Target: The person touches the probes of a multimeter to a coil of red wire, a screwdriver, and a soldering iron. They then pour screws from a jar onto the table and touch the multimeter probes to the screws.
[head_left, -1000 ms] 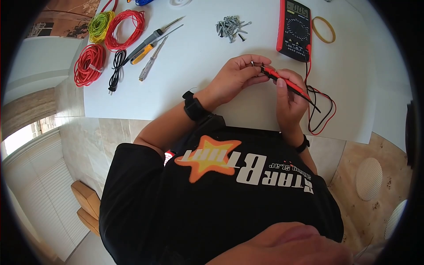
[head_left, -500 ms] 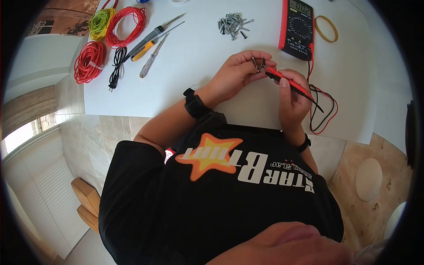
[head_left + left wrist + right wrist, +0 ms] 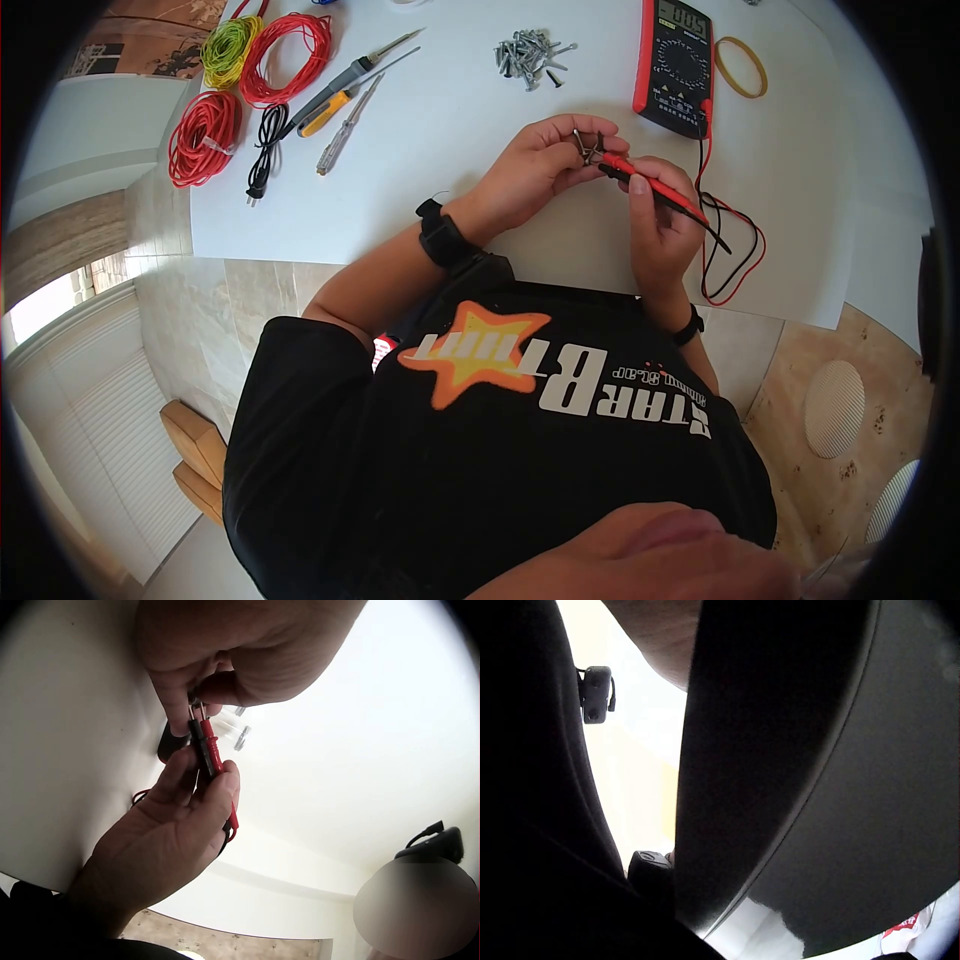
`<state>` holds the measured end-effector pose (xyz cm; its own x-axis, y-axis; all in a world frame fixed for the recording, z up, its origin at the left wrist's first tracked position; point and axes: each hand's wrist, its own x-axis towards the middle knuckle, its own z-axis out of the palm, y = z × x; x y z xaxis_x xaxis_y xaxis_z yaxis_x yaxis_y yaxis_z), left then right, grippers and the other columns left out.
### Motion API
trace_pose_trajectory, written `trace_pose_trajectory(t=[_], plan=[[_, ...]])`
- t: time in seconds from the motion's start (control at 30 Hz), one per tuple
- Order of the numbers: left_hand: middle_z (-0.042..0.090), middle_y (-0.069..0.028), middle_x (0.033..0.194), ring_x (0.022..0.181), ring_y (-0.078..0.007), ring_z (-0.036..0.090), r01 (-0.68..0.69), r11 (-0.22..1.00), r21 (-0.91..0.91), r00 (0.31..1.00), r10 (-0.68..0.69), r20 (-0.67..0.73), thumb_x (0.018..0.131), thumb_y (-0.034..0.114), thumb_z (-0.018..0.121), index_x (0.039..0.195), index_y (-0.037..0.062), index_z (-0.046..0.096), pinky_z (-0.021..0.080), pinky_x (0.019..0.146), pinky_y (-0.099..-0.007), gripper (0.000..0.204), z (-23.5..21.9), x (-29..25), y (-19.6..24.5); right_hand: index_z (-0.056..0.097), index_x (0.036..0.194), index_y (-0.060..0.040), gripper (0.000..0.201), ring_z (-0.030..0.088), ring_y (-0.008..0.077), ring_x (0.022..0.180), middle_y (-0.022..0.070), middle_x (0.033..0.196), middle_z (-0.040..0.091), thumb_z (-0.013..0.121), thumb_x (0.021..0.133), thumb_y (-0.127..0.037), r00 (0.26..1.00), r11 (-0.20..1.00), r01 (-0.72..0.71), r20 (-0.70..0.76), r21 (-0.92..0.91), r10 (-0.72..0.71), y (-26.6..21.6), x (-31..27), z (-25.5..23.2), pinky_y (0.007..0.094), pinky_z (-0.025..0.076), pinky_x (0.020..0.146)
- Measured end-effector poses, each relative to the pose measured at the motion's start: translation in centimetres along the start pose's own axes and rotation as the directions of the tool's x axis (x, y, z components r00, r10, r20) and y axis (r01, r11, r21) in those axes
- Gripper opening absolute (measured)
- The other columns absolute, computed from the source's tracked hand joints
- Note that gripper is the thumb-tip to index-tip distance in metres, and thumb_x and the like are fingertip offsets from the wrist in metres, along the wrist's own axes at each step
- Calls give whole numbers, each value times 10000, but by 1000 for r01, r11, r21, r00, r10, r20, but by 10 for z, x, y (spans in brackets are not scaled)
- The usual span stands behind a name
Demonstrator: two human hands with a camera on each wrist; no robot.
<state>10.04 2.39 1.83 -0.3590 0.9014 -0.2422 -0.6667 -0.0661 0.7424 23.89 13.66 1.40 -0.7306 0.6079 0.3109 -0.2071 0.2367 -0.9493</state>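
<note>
My left hand (image 3: pixel 540 165) pinches a small metal screw (image 3: pixel 584 146) between thumb and fingertips, just above the white table (image 3: pixel 450 180). My right hand (image 3: pixel 655 225) grips a red and a black probe (image 3: pixel 650 192) side by side, and their tips meet the screw. In the left wrist view the left hand (image 3: pixel 240 652) is at the top, with the probes (image 3: pixel 208 750) rising to it from the right hand (image 3: pixel 165 840). The probe leads (image 3: pixel 735 250) loop back to a red-edged multimeter (image 3: pixel 678 65). The right wrist view is dark and blocked.
A pile of screws (image 3: pixel 527 52) lies behind the hands and a yellow band (image 3: pixel 741 66) lies beside the meter. At the far left are red wire coils (image 3: pixel 203 140), a yellow-green coil (image 3: pixel 228 50), a black cable (image 3: pixel 264 150) and screwdrivers (image 3: pixel 345 85).
The left hand has turned the screw up into plain view and the probe tips have come onto it. The meter's display reading has changed.
</note>
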Motion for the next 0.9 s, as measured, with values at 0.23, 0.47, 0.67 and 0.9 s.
trace_pose_trajectory(t=[0.23, 0.47, 0.67, 0.9], plan=[[577, -140, 1274, 1209, -179, 535, 1, 1000, 0, 1000, -1, -3, 880, -12, 376, 1297, 2, 494, 425, 1036, -297, 433, 0, 0, -1, 602, 1075, 29, 166, 617, 146, 934, 109, 1043, 620, 598, 917, -21, 1000, 999, -7, -9, -39, 7, 0, 0, 0, 269, 510, 821], [572, -144, 1277, 1214, -186, 532, -12, 1000, 1, 1000, 12, 8, 894, -17, 361, 1304, -13, 485, 421, 1052, -308, 428, 2, 0, 1, 589, 1098, 47, 190, 615, 167, 947, 133, 1068, 612, 586, 913, 7, 999, 999, 28, -38, 34, -27, -1, -1, -1, 285, 512, 838], [569, -139, 1269, 1202, -180, 534, -4, 1000, 7, 999, 4, 43, 910, -23, 360, 1322, -27, 472, 415, 1067, -315, 427, 2, -1, -1, 586, 1112, 52, 207, 615, 206, 1010, 158, 1110, 614, 588, 907, 21, 994, 993, 104, 36, -48, -102, -3, 0, -2, 307, 488, 899], [556, -107, 1267, 1193, -166, 535, 2, 1000, -9, 999, -1, 54, 914, -30, 370, 1330, -33, 467, 414, 1074, -322, 427, 4, -2, -1, 613, 1095, 34, 193, 620, 218, 1016, 161, 1103, 639, 602, 906, -6, 995, 991, 88, 60, -104, -82, -6, 3, 0, 311, 483, 892]])
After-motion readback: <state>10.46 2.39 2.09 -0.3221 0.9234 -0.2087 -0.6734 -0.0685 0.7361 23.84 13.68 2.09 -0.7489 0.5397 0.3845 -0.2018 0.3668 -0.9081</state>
